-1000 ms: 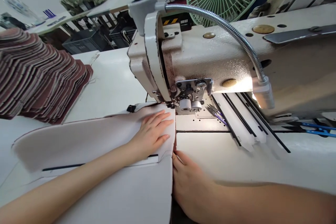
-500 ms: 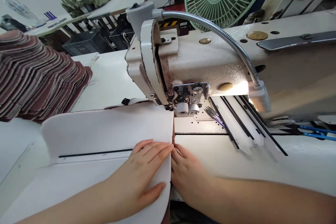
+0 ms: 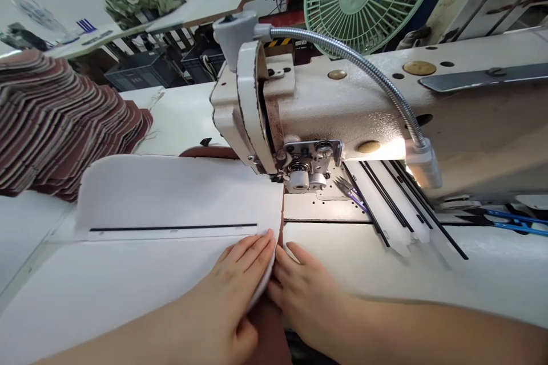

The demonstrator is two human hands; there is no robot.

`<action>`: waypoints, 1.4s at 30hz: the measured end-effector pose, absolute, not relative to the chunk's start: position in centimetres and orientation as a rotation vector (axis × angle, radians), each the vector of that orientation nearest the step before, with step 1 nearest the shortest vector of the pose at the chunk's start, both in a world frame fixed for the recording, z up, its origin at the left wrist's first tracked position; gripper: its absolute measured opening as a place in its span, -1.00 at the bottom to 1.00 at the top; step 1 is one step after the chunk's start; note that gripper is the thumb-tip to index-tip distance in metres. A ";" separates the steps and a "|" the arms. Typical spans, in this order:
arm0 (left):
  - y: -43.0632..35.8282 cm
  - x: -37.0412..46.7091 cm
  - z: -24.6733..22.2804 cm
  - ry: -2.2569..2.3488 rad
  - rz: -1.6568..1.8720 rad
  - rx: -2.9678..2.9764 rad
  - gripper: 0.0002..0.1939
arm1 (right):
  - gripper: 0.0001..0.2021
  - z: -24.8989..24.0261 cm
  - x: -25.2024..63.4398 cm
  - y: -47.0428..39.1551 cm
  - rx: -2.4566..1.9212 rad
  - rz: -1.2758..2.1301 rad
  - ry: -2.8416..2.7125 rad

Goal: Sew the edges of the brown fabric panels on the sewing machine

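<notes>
so, worked at sewing machine (image 3: 342, 117). had white panel (image 3: 180, 194) reaching in beside machine needle end, partly over brown layer (image 3: 270, 328). laid left hand (image 3: 237, 276) flattish on panel, with fingers pressed together; curled right hand (image 3: 302, 288) against same edge, could not tell if pinching. probably risked crooked, puckered seam from panel edge slipping out of line with brown layer.

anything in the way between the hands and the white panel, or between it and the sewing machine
Nothing visible: the left hand rests on the white panel, the right hand is at its edge, and the panel's far right corner reaches the sewing machine.
</notes>
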State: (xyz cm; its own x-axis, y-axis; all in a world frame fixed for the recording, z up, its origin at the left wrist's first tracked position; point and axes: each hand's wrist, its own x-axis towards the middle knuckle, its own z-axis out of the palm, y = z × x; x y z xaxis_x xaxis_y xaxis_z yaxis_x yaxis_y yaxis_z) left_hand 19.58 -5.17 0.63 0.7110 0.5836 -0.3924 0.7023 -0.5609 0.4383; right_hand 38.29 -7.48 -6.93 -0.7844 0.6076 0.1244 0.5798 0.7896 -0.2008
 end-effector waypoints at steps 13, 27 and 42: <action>-2.2 20.2 0.0 1.099 0.040 2.269 -0.35 | -0.60 -5.4 38.0 -8.3 -1.017 0.247 -2.841; -2.0 22.5 1.6 1.082 -0.286 2.130 -0.33 | -0.64 -3.0 38.4 -6.3 -1.010 0.334 -2.947; 0.3 22.0 1.0 0.960 -0.328 2.366 -0.30 | -0.12 -3.1 39.8 -4.1 -0.978 0.331 -3.025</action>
State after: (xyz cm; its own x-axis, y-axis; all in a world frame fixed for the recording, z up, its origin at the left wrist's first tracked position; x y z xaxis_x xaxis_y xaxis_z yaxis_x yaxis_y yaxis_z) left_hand 22.00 0.26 1.03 0.7136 0.5635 -0.4162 0.7004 -0.5871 0.4059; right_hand 39.81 -4.14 -3.15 -0.8114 0.5731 -0.1147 0.5843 0.7915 -0.1792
